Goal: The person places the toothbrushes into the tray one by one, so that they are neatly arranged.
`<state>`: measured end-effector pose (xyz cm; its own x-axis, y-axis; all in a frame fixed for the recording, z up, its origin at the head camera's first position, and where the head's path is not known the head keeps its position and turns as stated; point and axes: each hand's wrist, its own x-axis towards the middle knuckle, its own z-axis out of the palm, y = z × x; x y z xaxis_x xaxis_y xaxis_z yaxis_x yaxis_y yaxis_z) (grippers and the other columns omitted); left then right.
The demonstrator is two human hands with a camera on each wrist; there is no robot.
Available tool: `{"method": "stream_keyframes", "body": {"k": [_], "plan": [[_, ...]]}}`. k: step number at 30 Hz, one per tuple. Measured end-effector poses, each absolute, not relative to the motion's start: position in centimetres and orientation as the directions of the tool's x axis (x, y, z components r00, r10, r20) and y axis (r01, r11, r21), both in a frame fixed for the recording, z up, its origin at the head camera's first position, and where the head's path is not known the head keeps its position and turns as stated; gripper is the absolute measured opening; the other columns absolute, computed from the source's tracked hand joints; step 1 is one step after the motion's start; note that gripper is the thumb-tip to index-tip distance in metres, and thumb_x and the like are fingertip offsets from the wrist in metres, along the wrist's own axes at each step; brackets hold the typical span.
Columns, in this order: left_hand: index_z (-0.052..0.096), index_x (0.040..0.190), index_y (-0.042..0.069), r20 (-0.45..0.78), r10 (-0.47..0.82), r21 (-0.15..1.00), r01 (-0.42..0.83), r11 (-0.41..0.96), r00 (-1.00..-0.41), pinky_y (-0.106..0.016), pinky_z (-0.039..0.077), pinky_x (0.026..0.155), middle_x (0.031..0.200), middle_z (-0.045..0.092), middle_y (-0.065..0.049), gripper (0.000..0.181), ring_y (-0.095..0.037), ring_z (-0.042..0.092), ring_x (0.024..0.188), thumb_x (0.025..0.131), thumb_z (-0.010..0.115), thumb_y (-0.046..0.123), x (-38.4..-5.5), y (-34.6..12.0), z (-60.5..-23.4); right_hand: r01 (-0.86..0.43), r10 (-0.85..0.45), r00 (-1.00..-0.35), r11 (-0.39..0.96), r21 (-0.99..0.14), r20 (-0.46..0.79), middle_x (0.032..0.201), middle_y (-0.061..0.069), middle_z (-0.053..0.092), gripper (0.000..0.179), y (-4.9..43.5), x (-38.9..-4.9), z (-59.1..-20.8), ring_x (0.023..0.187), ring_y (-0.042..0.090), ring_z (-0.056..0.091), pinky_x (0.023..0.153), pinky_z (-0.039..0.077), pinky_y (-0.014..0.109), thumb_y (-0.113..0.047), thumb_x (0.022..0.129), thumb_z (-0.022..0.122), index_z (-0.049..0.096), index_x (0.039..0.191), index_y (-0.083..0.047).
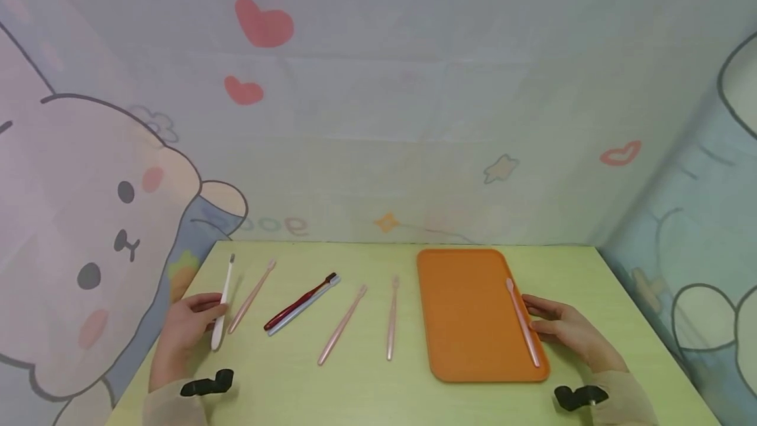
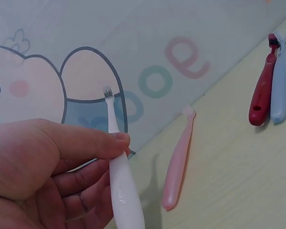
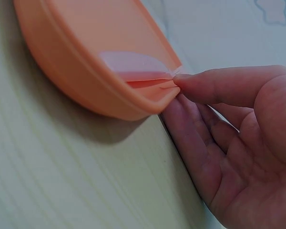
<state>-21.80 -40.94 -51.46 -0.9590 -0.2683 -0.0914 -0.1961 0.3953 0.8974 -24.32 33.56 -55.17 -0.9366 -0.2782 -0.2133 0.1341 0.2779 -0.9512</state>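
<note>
My left hand (image 1: 188,322) pinches a white toothbrush (image 2: 125,191) between thumb and fingers, its dark-bristled head pointing up and away. Just right of it, a pink toothbrush (image 1: 253,296) lies on the table. At the right side, my right hand (image 1: 570,329) grips the right rim of an orange tray (image 1: 467,321). In the right wrist view the thumb (image 3: 200,86) presses the rim from above, with the other fingers below it. Inside the tray, along that same side, lies another pink toothbrush (image 1: 523,324).
Between the left hand and the tray, a dark red toothbrush (image 1: 298,303) lies against a light blue one (image 1: 307,304). Two more pink toothbrushes lie nearer the tray, one slanted (image 1: 343,325) and one nearly straight (image 1: 392,321). A printed cloth (image 1: 378,117) hangs behind the table.
</note>
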Motion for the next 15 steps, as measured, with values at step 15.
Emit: {"method": "stream_keyframes", "body": {"k": [15], "plan": [[0.061,0.137,-0.007,-0.069,-0.397,0.975,-0.146,0.168,-0.915,-0.024,0.062,0.072,0.091,0.073,0.014,0.045,-0.004,0.071,0.079,0.099,0.079,0.009,-22.9,-39.4,-51.5,0.127,-0.273,-0.941,0.268,-0.955,-0.201,0.163,0.034,0.037,0.073,33.4,-24.2,-55.1,0.118,0.005,0.065,0.093,0.061,0.030,-0.010,0.103,0.071,0.032,0.162,0.010]]}}
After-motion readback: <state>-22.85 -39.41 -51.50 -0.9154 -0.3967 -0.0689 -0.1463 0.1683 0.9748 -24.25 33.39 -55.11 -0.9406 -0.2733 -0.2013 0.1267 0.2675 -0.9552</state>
